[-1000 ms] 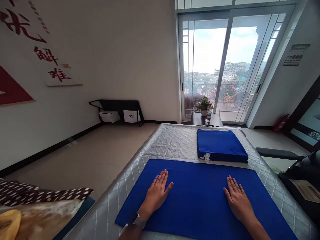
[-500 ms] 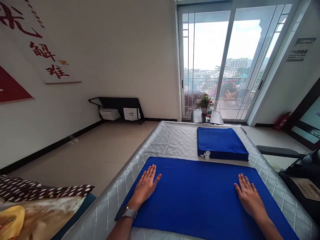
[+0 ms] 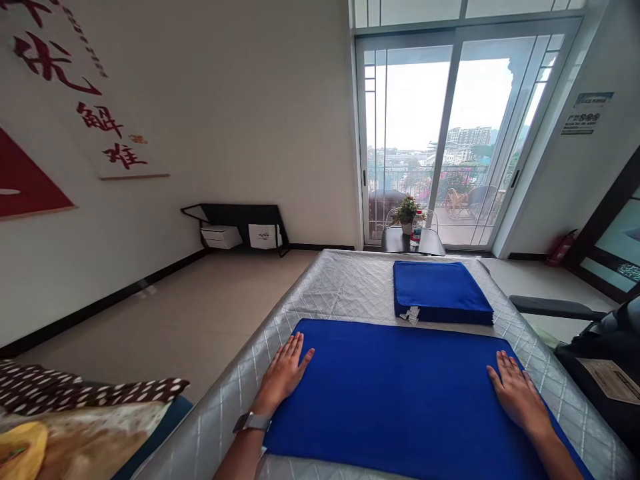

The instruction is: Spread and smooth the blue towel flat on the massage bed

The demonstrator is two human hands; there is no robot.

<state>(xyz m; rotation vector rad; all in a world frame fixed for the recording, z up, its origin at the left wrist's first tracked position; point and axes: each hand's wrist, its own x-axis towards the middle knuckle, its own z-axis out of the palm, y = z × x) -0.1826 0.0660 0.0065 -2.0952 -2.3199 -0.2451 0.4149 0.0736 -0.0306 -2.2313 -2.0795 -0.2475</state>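
A blue rectangular cloth lies spread flat on a silvery quilted surface. My left hand rests open and palm down at the cloth's left edge, fingers pointing away from me. On the opposite side, my right hand lies flat near the right edge, its thumb apart from the fingers. Behind the spread cloth sits a neat stack of folded blue cloth, with white tags hanging from its near left corner.
A black bag and a dark armrest stand at the right. Polka-dot fabric lies at lower left. Beyond the quilted surface, a small black table holds a potted plant and a bottle.
Both hands have slid outward over the cloth, the left one to the left edge and the right one toward the right edge. The view has tilted up slightly.
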